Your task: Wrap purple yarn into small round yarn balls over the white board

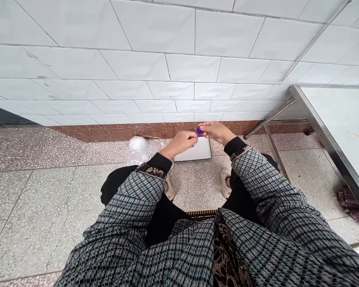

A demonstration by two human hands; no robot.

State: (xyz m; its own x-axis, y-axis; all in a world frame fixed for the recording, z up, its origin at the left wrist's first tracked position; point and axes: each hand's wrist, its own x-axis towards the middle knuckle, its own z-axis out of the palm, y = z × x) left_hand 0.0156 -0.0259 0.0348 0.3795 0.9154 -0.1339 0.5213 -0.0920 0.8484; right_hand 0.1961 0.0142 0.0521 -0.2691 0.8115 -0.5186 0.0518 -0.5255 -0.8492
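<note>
My right hand (pixel 215 131) pinches a small round piece of purple yarn (pixel 200 130) between thumb and fingers; I cannot tell whether it is wound or worked. Close beside it, my left hand (pixel 183 142) is closed, its fingertips pressed around a short purple strand that runs down from the round piece. A bit of purple also shows just under the left fingers. Below both hands, a shallow white box or board (pixel 193 150) with a dark edge lies on the floor. White yarn (pixel 138 144) sits to the left in clear plastic, with loose strands trailing from it.
A white tiled wall (pixel 179 67) with a reddish-brown base strip rises in front. A metal-framed table (pixel 329 131) stands to the right, with a dark reddish cloth-like thing (pixel 353 205) beneath it. My shoes (pixel 225 182) rest on the speckled floor (pixel 42 199).
</note>
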